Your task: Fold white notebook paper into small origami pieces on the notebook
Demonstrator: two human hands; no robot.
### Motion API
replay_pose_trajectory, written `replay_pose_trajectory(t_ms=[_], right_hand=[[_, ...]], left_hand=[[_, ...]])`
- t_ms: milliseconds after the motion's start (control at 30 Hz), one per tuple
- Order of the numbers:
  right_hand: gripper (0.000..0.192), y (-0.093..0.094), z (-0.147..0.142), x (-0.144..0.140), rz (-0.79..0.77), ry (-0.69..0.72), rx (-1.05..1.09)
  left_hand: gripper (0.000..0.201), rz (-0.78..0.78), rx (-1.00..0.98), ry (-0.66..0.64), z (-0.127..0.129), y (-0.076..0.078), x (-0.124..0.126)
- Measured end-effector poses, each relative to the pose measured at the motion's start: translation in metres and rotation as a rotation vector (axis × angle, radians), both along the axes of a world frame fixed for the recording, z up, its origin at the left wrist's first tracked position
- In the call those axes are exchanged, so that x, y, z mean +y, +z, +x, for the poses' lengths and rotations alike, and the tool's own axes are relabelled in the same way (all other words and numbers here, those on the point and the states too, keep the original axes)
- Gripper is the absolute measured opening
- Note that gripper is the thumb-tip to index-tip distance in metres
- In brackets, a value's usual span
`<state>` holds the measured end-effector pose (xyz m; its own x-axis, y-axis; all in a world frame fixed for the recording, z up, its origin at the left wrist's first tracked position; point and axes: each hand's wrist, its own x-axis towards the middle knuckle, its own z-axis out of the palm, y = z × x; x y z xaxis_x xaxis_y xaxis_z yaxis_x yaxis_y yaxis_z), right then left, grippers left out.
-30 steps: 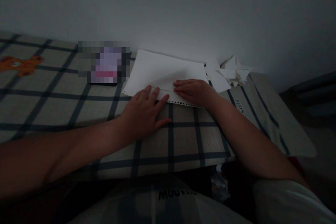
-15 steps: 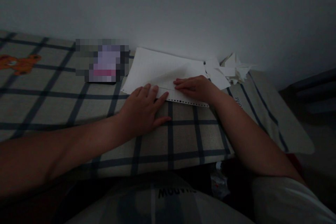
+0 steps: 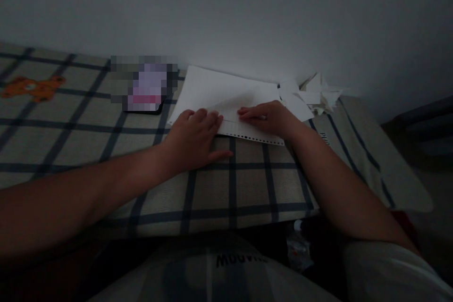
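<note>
White paper (image 3: 215, 85) with a row of punched holes along its near edge lies on the checked cloth (image 3: 212, 188). A crease or folded strip runs along the paper just above those holes. My left hand (image 3: 193, 139) rests palm down over the near left part, fingers on the sheet and thumb stretched out over the cloth. On the right part lies my right hand (image 3: 265, 117), its fingers extended flat and pointing left along the crease. Neither hand grips anything. The fingertips of the two hands are a short way apart.
Left of the paper lies a phone (image 3: 146, 87), its screen blurred out. Folded white paper shapes (image 3: 320, 92) sit at the right by the wall (image 3: 226, 14). An orange bear figure (image 3: 33, 88) marks the cloth at far left. A clear plastic bottle (image 3: 299, 247) shows below the table edge.
My left hand's fingers have drawn closer together and bent a little on the paper. My right hand stays nearly in place. The whole view has shifted slightly.
</note>
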<state>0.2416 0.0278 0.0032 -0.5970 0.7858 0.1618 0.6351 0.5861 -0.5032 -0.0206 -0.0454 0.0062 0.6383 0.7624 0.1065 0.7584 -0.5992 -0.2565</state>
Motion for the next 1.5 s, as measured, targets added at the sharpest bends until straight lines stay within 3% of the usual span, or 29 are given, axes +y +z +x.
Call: replay_pose_trajectory(t_ms=[333, 867, 1133, 1500], right_hand=[[0.025, 0.006, -0.003, -0.004, -0.013, -0.007, -0.083], [0.033, -0.002, -0.019, -0.011, 0.282, 0.043, -0.249], [0.039, -0.012, -0.029, -0.01, 0.314, 0.023, -0.235], [0.049, -0.017, -0.03, -0.003, 0.347, 0.077, -0.347]], left_hand=[[0.1, -0.029, -0.048, -0.082, -0.002, -0.011, 0.009], [0.095, -0.101, -0.13, -0.139, 0.001, -0.004, 0.017], [0.096, -0.096, -0.163, -0.148, 0.002, -0.004, 0.016], [0.103, -0.158, -0.22, -0.04, 0.006, -0.013, 0.013]])
